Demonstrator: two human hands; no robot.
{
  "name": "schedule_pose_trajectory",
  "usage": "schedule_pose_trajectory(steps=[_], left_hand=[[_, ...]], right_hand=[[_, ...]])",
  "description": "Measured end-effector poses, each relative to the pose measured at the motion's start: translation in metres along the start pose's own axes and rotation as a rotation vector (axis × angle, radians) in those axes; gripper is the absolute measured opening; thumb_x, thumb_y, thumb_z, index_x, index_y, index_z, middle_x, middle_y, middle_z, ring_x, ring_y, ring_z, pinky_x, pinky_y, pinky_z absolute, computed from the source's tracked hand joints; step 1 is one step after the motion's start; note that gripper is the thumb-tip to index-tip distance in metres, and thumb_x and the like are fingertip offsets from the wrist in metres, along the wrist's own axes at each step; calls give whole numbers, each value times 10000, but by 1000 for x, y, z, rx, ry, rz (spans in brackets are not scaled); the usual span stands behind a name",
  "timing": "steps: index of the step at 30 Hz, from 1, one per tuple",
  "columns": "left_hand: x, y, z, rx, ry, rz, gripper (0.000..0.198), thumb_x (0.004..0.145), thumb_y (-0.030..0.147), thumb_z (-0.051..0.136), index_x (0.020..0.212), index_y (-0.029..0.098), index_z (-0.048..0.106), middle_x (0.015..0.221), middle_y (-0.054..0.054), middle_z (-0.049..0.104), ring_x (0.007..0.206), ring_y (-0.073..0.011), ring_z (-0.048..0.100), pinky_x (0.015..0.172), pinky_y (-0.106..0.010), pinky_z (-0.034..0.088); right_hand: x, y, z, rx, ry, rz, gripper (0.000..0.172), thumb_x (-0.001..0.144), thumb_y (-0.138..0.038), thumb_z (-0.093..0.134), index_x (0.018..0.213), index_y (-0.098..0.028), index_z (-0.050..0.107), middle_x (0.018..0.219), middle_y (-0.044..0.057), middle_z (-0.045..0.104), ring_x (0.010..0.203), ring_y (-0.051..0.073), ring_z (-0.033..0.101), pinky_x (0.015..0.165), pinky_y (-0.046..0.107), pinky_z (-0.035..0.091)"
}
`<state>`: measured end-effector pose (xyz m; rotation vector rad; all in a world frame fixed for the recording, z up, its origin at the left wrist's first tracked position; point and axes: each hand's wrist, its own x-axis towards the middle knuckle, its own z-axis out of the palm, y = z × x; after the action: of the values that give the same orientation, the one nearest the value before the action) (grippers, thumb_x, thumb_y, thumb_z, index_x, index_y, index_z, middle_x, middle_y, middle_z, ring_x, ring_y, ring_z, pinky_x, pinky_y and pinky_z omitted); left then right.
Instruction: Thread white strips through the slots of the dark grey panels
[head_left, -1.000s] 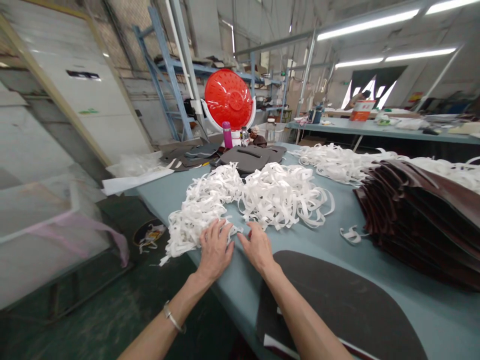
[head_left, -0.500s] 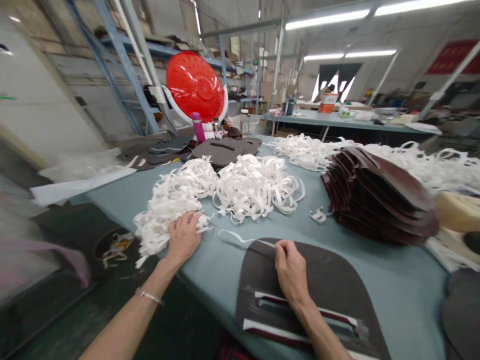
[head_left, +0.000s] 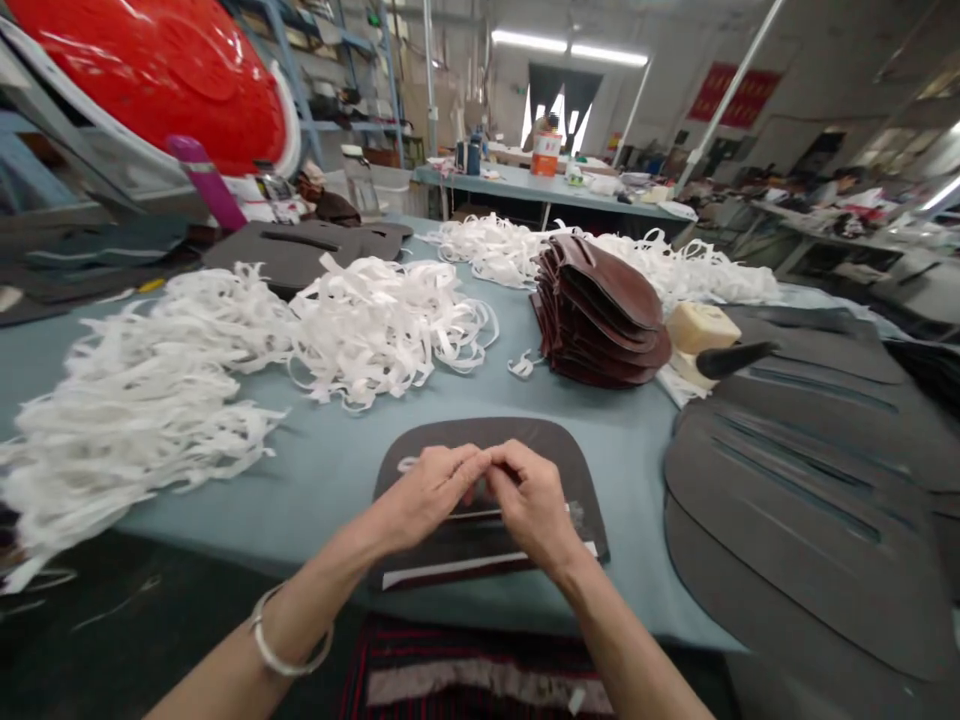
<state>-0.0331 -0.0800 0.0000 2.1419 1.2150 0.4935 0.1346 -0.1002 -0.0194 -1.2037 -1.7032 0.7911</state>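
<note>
Our left hand [head_left: 424,492] and right hand [head_left: 534,500] meet over the dark grey rounded felt panel [head_left: 547,440], which lies flat at the near edge of the blue-grey bench [head_left: 330,470]. The fingers are closed in a pinch on what seems a thin white strip [head_left: 406,465], mostly hidden. We judge the strip is being set at the panel's slot, which calls for small, steady fingerwork; the loose heap of white strips [head_left: 375,320] lies well apart.

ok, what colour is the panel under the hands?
The panel is dark charcoal brown, seen best in the head view.
</note>
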Motion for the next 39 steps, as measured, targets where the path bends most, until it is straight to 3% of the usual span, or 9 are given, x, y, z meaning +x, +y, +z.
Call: schedule_pose_trajectory(steps=[3, 6, 8, 12, 17, 20, 26, 31, 39], left_hand=[[-12, -4, 2, -182, -159, -94, 426, 942, 458, 282, 800, 193, 584, 700, 36, 575, 664, -118, 509, 628, -218, 386], [-42, -19, 2, -226, -174, -171, 373, 938, 434, 324, 808, 204, 587, 730, 42, 583, 690, -114, 513, 638, -204, 371], [-59, -29, 5, -218, -150, -254, 365, 934, 439, 335, 798, 204, 580, 683, 46, 560, 639, -111, 495, 599, -202, 353], [-66, -49, 5, -172, -9, -347, 342, 909, 447, 381, 805, 196, 589, 678, 38, 575, 642, -119, 513, 601, -210, 350], [-56, -72, -15, -178, 131, -420, 340, 848, 472, 478, 742, 174, 604, 630, 32, 568, 607, -119, 497, 571, -215, 337], [-66, -71, -23, -196, 136, -443, 327, 815, 478, 527, 780, 168, 622, 637, 30, 574, 602, -119, 493, 548, -213, 328], [-90, -61, -16, -121, 130, -435, 237, 836, 323, 470, 800, 178, 653, 704, 15, 640, 660, -128, 554, 604, -220, 358], [-87, -69, -11, -59, 164, -588, 198, 773, 302, 513, 746, 180, 666, 651, 9, 654, 618, -134, 581, 573, -221, 370], [-83, -71, -9, -39, 165, -635, 195, 740, 306, 522, 716, 176, 665, 640, 3, 658, 603, -134, 590, 551, -220, 364]], right_hand=[[-14, 15, -36, -104, 6, 84, 186, 863, -228, 501, 985, -195, 638, 782, 9, 634, 668, 130, 573, 642, 238, 450], [-40, 33, -67, -304, -90, 101, 212, 892, -232, 458, 946, -203, 661, 829, 34, 642, 757, 157, 599, 710, 268, 454], [-56, 40, -73, -380, -113, 131, 236, 907, -244, 434, 861, -206, 663, 811, 36, 639, 773, 166, 605, 727, 277, 451], [-68, 43, -52, -401, -79, 197, 223, 903, -290, 446, 801, -204, 625, 783, 30, 641, 743, 169, 607, 702, 274, 448], [-53, 41, -30, -344, -68, 319, 261, 884, -420, 473, 801, -213, 608, 720, -1, 644, 659, 155, 599, 636, 252, 429], [-53, 43, -37, -343, -133, 388, 309, 855, -502, 490, 780, -227, 612, 663, -21, 632, 612, 151, 589, 596, 241, 421], [-71, 48, -44, -345, -178, 384, 333, 821, -534, 483, 825, -240, 639, 777, -4, 682, 723, 166, 636, 663, 218, 452], [-73, 49, -34, -369, -159, 475, 380, 792, -585, 475, 772, -236, 623, 685, -7, 653, 663, 160, 618, 595, 203, 442], [-70, 55, -37, -338, -180, 501, 407, 807, -608, 455, 786, -231, 607, 700, -12, 632, 681, 148, 592, 599, 191, 423]])
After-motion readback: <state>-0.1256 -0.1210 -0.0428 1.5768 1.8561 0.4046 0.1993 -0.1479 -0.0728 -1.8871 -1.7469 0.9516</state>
